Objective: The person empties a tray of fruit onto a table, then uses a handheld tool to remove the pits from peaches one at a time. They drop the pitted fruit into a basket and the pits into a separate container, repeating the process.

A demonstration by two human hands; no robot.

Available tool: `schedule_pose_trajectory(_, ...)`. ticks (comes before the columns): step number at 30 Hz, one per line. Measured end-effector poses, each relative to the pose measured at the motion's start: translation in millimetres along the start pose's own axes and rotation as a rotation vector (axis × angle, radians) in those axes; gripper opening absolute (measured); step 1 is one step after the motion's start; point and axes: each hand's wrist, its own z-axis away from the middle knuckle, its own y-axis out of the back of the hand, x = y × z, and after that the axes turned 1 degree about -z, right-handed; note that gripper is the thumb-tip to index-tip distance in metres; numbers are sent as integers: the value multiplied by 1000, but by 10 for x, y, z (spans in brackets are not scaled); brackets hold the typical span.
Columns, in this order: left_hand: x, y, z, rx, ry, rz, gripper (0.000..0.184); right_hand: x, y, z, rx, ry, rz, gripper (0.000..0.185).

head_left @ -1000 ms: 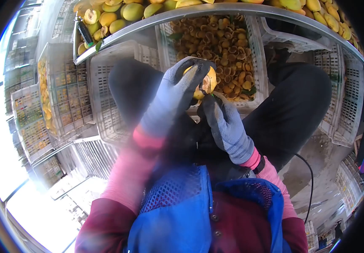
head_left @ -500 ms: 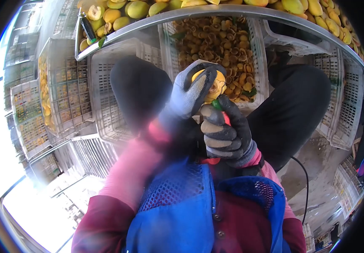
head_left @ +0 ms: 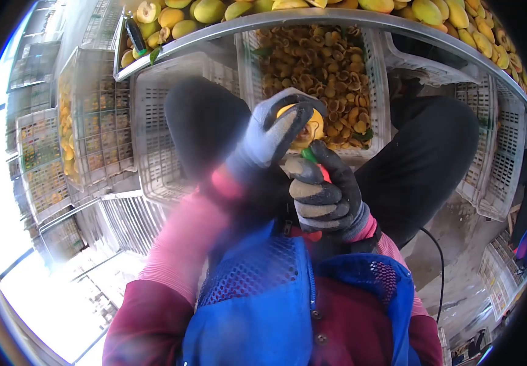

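Note:
My left hand, in a grey glove with dark fingers, is closed around a cut yellow fruit, its opened brownish middle partly in sight. Just below, my right hand wears a dark glove and wraps round a small tool with a green and red handle. The tool's green end meets the fruit's lower edge; its working tip is hard to make out. Both hands are over my lap, in front of a white crate of hollow fruit pieces.
A metal-edged table crosses the top, heaped with yellow-green fruit. A dark tool lies at its left end. Plastic crates stand left, some holding fruit, and more crates stand right. A black cable hangs at the right.
My right hand has shifted slightly left and its grip has turned a little; the tool's green part has moved left along the fruit. The left hand still holds the fruit. The view has shifted slightly.

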Motion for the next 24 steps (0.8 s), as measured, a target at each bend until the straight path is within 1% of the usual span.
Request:
schedule_pose_trajectory(3,-107,-188,45,67,236,462,35,-4,45,9,-67,-2,-9,45)
schedule_pose_trajectory(5,-8,-254,110,124,539,755,38,3,19,20,-73,27,1,44)
schedule_pose_trajectory(7,48,-324,144,272,539,736,33,-2,-43,45,-100,72,66,40)
schedule_pose_trajectory(9,-132,-245,211,328,682,916,30,-54,-129,97,-153,132,124,39)
schedule_pose_trajectory(11,-151,-165,219,491,755,944,25,-149,-97,141,-38,222,182,45)
schedule_pose_trajectory(13,66,-73,130,762,745,822,19,-241,166,150,121,232,16,45)
schedule_pose_trajectory(14,-70,60,257,735,487,423,21,-246,263,177,198,234,-101,45)
schedule_pose_trajectory(15,-198,286,372,684,216,30,24,-244,257,179,224,235,-41,45)
schedule_pose_trajectory(17,126,966,337,430,-11,-874,39,-245,220,155,262,233,82,46)
schedule_pose_trajectory(19,-74,1595,398,682,238,-719,55,-288,197,179,303,251,109,46)
schedule_pose_trajectory(20,-227,1810,442,687,412,-1132,54,-312,216,181,312,257,103,46)
schedule_pose_trajectory(21,-254,1883,371,672,592,-1546,54,-329,238,173,323,263,96,45)
schedule_pose_trajectory(22,-269,1934,301,621,492,-1331,62,-327,256,161,408,283,89,44)
schedule_pose_trajectory(24,24,1572,-268,526,533,-1095,65,-345,231,92,505,295,132,44)
